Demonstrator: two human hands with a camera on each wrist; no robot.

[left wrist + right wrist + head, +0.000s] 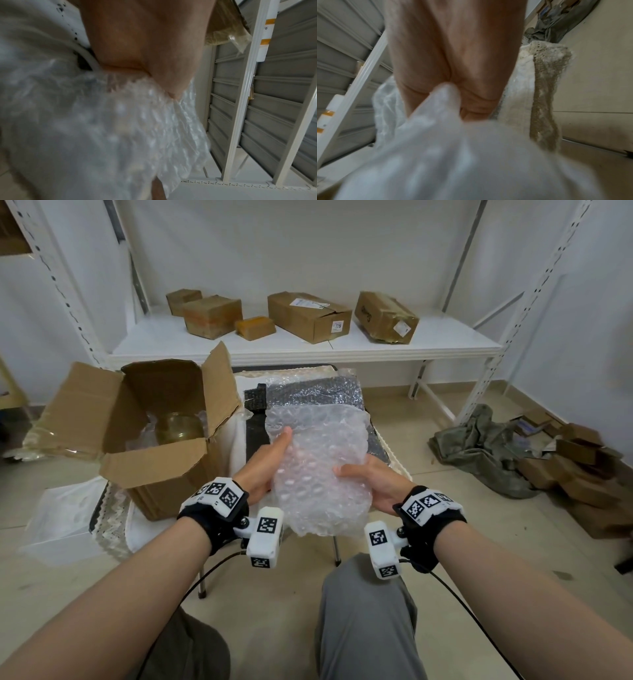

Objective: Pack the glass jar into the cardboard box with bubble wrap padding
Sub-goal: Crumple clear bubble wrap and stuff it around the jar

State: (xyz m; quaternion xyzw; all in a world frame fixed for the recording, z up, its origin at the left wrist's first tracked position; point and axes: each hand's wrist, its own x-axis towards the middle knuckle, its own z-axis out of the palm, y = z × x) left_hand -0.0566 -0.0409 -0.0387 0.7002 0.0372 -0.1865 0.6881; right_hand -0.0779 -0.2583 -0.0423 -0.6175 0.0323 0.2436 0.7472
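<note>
Both hands grip one bubble wrap sheet [320, 470] above the knees: left hand [263, 463] on its left edge w/ thumb up along the front, right hand [371, 481] on the right edge, thumb pinching. Behind it, more bubble wrap [315, 390] lies on the surface [394, 460]. Glass jar [180, 428] sits inside the open cardboard box [150, 446], left of the hands, flaps up. Shelf [308, 344] behind carries 5 boxes. Green cloth [479, 446] + cardboard scraps on floor at right.
</note>
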